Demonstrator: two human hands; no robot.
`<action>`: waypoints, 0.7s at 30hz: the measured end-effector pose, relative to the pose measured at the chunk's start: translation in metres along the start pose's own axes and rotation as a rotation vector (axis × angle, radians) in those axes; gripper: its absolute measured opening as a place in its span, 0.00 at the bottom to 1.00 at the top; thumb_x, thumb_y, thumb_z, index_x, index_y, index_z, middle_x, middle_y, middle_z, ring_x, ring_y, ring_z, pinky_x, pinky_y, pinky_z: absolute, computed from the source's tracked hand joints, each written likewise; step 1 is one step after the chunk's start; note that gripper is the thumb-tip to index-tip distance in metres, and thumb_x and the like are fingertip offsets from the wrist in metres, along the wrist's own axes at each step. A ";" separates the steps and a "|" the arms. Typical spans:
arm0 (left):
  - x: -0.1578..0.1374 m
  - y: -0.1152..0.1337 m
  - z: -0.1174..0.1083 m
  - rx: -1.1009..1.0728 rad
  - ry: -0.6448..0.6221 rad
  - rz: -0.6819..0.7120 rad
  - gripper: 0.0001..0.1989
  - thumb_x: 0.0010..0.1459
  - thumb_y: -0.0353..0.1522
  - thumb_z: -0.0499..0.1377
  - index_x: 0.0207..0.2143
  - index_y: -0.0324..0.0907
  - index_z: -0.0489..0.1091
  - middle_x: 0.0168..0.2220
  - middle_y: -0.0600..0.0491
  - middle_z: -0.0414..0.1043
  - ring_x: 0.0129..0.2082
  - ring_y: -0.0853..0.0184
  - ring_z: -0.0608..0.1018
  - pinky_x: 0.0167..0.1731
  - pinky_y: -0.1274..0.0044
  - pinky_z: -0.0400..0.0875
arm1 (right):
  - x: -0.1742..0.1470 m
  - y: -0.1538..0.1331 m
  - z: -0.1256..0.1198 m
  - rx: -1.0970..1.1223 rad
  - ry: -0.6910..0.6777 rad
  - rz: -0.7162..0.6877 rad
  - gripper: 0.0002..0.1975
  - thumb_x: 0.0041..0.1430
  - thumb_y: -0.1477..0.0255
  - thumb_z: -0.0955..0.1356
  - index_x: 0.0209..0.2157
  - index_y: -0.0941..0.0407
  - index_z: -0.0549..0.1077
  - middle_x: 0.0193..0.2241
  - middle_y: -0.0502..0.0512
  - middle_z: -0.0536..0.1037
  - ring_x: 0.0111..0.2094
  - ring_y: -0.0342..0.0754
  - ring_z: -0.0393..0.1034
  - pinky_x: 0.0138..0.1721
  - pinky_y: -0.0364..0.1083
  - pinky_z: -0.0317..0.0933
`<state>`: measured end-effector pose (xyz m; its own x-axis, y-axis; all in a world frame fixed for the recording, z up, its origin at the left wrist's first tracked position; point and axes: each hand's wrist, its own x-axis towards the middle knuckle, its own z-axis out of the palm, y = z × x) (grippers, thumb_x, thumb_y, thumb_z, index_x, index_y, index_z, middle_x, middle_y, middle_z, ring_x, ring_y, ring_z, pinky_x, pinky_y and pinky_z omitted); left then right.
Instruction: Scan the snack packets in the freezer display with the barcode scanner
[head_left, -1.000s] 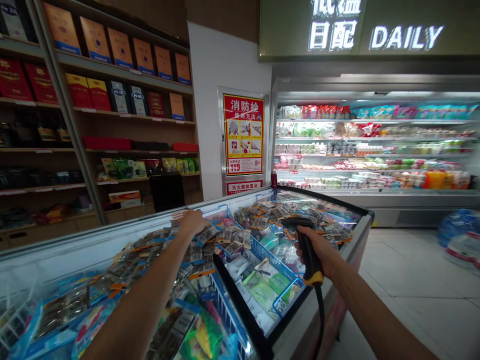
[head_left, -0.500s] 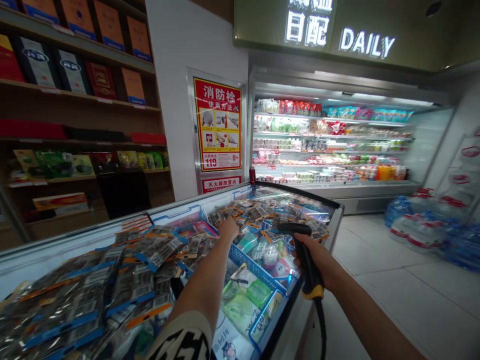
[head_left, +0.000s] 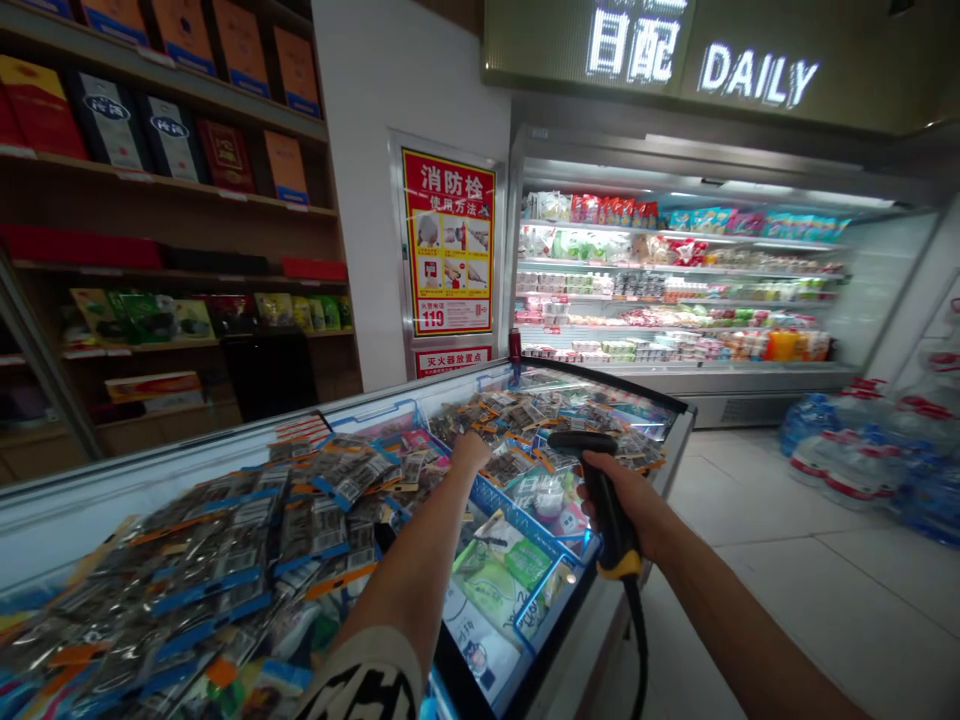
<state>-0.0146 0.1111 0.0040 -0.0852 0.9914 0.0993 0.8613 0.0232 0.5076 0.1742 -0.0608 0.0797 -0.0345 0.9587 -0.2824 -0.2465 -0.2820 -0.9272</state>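
Note:
My right hand [head_left: 626, 500] is wrapped round the handle of a black and yellow barcode scanner [head_left: 611, 515], whose cable hangs down. The scanner's head points left over the freezer. My left hand [head_left: 471, 452] reaches down among small flat packets [head_left: 517, 410] heaped at the far part of the chest freezer [head_left: 686, 425]. Its fingers are curled and mostly hidden, so what they touch or hold does not show. More packets with blue and orange edges [head_left: 225, 540] lie piled at the left. Beneath my arms, a blue basket [head_left: 525, 515] holds green and white bags [head_left: 499, 570].
A lit refrigerated display [head_left: 682, 255] stands at the back right. Water bottles [head_left: 832, 440] are grouped on the floor at the right. Shelves with boxed goods [head_left: 176, 140] fill the left side. A red and yellow fire hydrant poster [head_left: 450, 245] is on the wall.
The view has shifted slightly left, so surroundings appear further right. My left hand stays over the packets, and my right hand keeps the scanner in nearly the same position.

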 end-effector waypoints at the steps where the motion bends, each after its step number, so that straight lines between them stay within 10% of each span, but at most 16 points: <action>1: -0.007 0.004 0.001 0.025 -0.003 -0.014 0.14 0.45 0.35 0.57 0.34 0.36 0.70 0.39 0.40 0.70 0.40 0.57 0.72 0.35 0.73 0.65 | -0.002 0.000 0.001 -0.006 0.003 0.000 0.11 0.48 0.64 0.63 0.25 0.57 0.64 0.14 0.45 0.64 0.12 0.38 0.58 0.11 0.38 0.54; 8: -0.023 0.025 0.017 -0.002 -0.088 -0.019 0.13 0.42 0.31 0.58 0.33 0.36 0.70 0.40 0.40 0.70 0.39 0.58 0.72 0.33 0.74 0.64 | -0.008 0.005 -0.002 -0.019 0.021 0.002 0.11 0.47 0.63 0.64 0.25 0.58 0.64 0.13 0.45 0.64 0.12 0.38 0.59 0.11 0.38 0.54; 21: -0.028 0.007 -0.018 -1.227 0.242 -0.211 0.07 0.39 0.28 0.59 0.25 0.37 0.66 0.19 0.57 0.65 0.21 0.72 0.69 0.25 0.79 0.63 | -0.031 0.014 0.024 -0.037 -0.017 -0.052 0.11 0.47 0.63 0.63 0.25 0.58 0.64 0.14 0.46 0.65 0.12 0.39 0.59 0.11 0.38 0.54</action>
<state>-0.0150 0.0815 0.0207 -0.3645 0.9312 0.0081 -0.1974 -0.0858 0.9766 0.1484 -0.0935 0.0812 -0.0388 0.9724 -0.2299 -0.2123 -0.2328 -0.9491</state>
